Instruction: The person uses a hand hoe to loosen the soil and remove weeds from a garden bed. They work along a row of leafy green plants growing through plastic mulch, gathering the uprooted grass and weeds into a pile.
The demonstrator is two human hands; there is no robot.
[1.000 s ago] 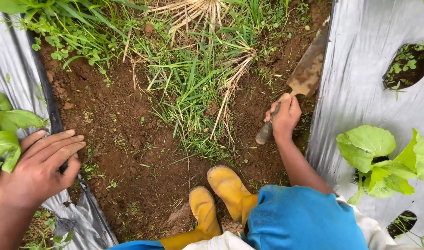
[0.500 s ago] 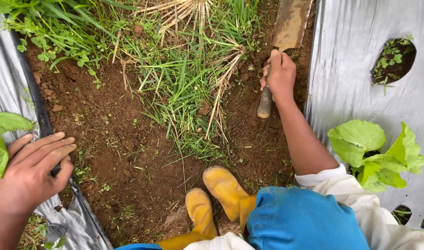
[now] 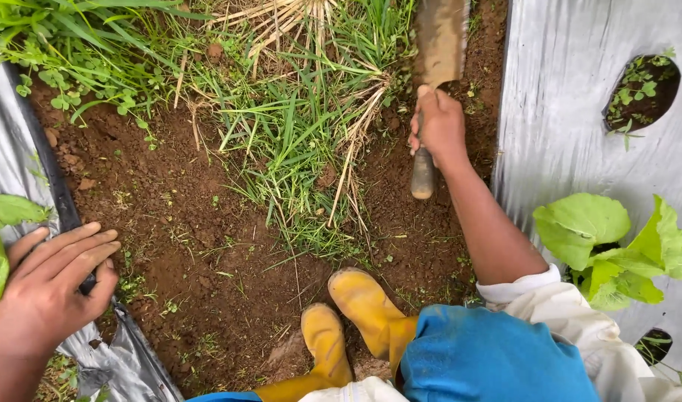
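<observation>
Right hand [image 3: 439, 126] grips trowel [image 3: 435, 67], blade cropped; left hand [image 3: 46, 294] flat on plastic sheet [image 3: 125, 357].

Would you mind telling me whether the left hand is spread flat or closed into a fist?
Spread flat: the left hand rests palm down, fingers extended, on the edge of the grey plastic sheet.

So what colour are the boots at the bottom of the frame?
Yellow, smeared with brown soil; the boots show clearly in the head view, the only one.
</observation>
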